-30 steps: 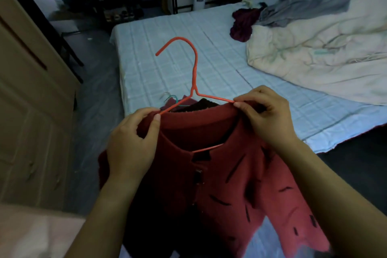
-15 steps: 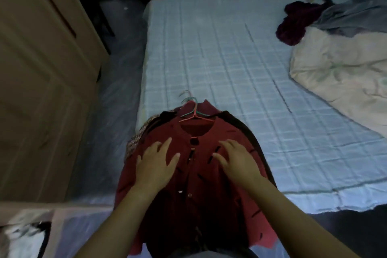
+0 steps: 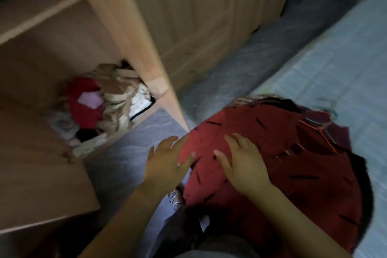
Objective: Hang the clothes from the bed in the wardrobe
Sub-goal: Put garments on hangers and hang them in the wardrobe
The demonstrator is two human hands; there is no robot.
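Note:
A red cardigan [image 3: 293,153] with black dashes lies on top of a pile of hangered clothes at the corner of the bed [image 3: 339,65]. Its orange hanger [image 3: 326,138] pokes out at the collar, next to a teal hanger hook [image 3: 333,111]. My right hand [image 3: 243,163] lies flat on the cardigan, fingers spread. My left hand [image 3: 167,159] rests at the cardigan's left edge, fingers apart, holding nothing. The open wooden wardrobe [image 3: 129,27] stands to the left.
The wardrobe's bottom compartment holds a heap of crumpled clothes [image 3: 100,109], beige, red and white. An open wardrobe door [image 3: 41,174] juts out at the lower left. A narrow strip of grey floor [image 3: 129,153] separates wardrobe and bed.
The cardigan went from held up by its shoulders to lying on the pile, both hands flat on it. The view has swung left from the bed towards the open wardrobe.

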